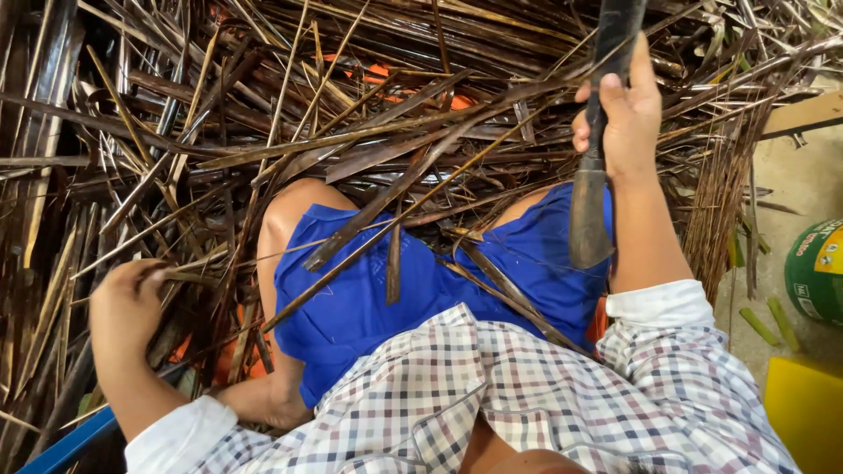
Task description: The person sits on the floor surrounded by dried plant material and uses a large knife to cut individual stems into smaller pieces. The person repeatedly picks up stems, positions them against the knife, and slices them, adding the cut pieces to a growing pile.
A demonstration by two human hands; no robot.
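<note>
My right hand [622, 110] grips the dark handle of a knife [590, 211] whose flat blade points back toward my lap. My left hand [126, 303] is closed on a thin dry leaf strip [202, 259] at the lower left, among a heap of dry brown palm leaf strips [351, 114] that covers the ground in front of me. Several strips lie across my blue shorts [369, 298]. I wear a checked shirt with white cuffs.
A green round container [817, 268] and a yellow flat object [803, 412] sit on the bare floor at the right. A blue edge [70, 443] shows at the lower left. Orange material [386, 75] peeks through the strips.
</note>
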